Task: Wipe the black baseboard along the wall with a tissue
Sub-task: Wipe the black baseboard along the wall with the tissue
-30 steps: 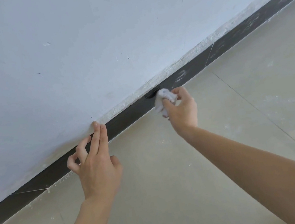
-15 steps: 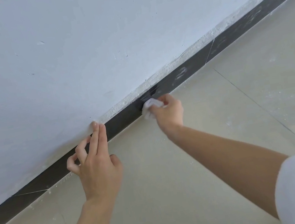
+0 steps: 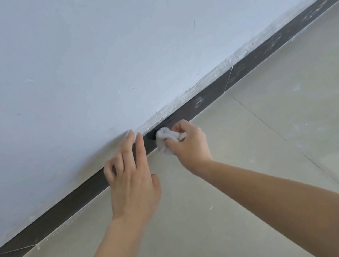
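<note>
Right hand point(image 3: 190, 145) is gripping crumpled white tissue point(image 3: 166, 139) against black strip baseboard point(image 3: 68, 205), left hand point(image 3: 131, 180) is resting straight fingertips on white wall point(image 3: 104, 49).

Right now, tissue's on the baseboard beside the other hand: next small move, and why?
Probably slide the right hand, tissue in its grip, rightward along the baseboard toward the white smudge. The left hand rests just left of the tissue, blocking that way, and the pale marks visible lie on the stretch to the right.
</note>
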A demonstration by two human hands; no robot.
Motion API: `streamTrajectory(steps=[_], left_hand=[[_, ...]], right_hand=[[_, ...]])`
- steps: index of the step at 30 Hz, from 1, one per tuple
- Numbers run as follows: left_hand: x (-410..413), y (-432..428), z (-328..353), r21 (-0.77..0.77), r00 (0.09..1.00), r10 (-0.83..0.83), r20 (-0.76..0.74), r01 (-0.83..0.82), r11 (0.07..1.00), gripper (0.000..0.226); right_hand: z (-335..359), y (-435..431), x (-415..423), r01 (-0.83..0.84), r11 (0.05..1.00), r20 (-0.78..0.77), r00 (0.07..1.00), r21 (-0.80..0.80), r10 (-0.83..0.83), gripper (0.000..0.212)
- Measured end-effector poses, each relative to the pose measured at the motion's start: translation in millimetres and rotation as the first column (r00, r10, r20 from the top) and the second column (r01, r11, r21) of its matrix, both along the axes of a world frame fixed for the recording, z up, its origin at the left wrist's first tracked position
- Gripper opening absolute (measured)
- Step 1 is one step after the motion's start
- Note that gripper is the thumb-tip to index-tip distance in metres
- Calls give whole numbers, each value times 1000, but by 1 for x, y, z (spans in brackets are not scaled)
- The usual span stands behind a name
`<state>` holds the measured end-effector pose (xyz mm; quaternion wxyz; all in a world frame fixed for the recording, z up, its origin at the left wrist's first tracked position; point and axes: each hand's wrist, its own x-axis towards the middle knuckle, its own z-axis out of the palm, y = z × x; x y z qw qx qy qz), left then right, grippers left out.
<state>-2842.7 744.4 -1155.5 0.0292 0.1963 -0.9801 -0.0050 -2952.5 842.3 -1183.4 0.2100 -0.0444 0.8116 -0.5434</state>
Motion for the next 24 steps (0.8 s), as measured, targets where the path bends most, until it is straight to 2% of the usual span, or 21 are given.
streamTrajectory(steps=[2,4,7,10,13,17,19,21,24], left_hand=[[-9,0,1,-11,996,-88,27,89,996,82],[-12,-1,2,-45,983,-167,73,171,984,82],[-15,-4,3,-60,970,-224,88,230,971,76],[-19,-2,3,-43,977,-206,48,208,977,61],[-23,2,2,-29,983,-183,8,183,983,59],[-25,3,4,-12,988,-156,-11,156,988,63],[-26,6,7,7,989,-142,-29,142,990,63],[-29,8,10,15,991,-126,-45,126,992,63],[-30,9,11,22,992,-120,-34,121,992,65]], right_hand=[[-2,-12,8,28,998,32,999,-64,-26,15],[-1,-13,-1,153,983,54,987,-102,-148,14],[-1,4,-33,263,963,23,965,-65,-262,9],[-4,26,-66,374,927,9,928,-33,-373,4],[-3,44,-92,413,911,-6,911,14,-413,6],[-6,57,-93,543,840,20,840,-11,-543,14],[-13,54,-72,475,880,36,879,8,-475,20],[-21,44,-44,314,949,91,946,-9,-312,23],[-32,23,-19,191,980,194,965,-50,-178,18]])
